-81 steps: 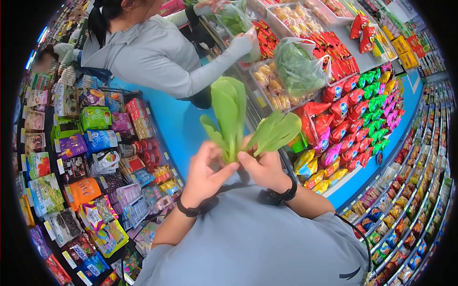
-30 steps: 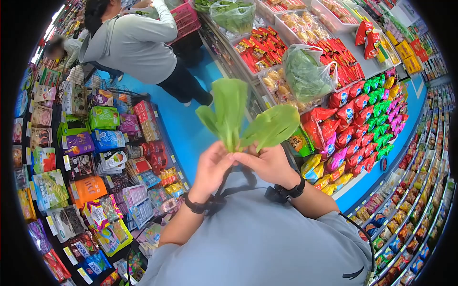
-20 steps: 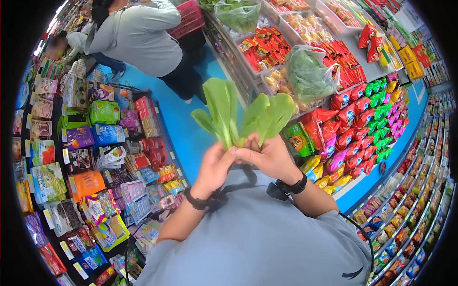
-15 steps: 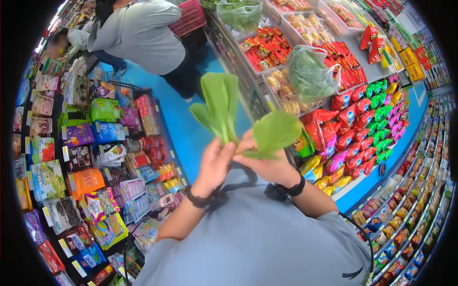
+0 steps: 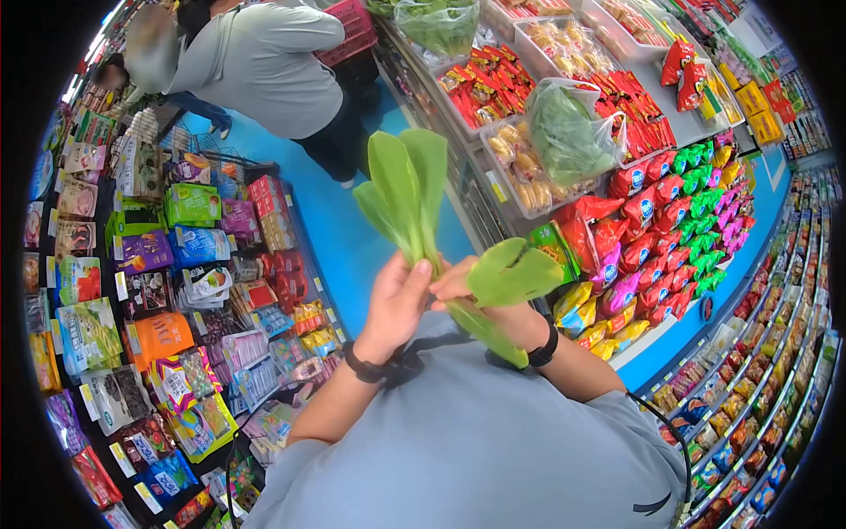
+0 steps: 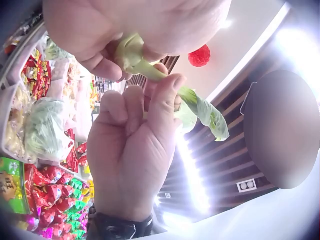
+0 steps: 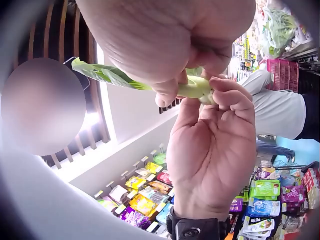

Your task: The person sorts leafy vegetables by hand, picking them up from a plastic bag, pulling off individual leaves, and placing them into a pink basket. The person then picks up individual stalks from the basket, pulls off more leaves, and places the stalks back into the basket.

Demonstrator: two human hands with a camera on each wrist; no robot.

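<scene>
My left hand (image 5: 397,304) grips a bok choy (image 5: 410,185) near its base in the head view, with the leaves fanned upward. My right hand (image 5: 515,321) pinches the stalk of an outer leaf (image 5: 511,273) beside it. This leaf spreads right over the hand and carries dark marks. A second leaf (image 5: 489,335) slants down across the right wrist. In the left wrist view, thumb and fingers (image 6: 167,92) of the right hand close on a pale stalk (image 6: 150,71) joined to the base. The right wrist view shows the left fingers around that base (image 7: 206,92).
Snack packets (image 5: 176,326) fill the rack at left. On the right stands a display of bagged snacks (image 5: 648,220), with a plastic bag of greens (image 5: 573,132) on the trays. Someone in a grey top (image 5: 264,70) stands in the blue aisle (image 5: 317,229) near a pink crate (image 5: 348,31).
The leaves at my right hand have swung from upright to outward and down, over the wrist. My left hand still holds the bok choy upright. The other person has moved farther up the aisle.
</scene>
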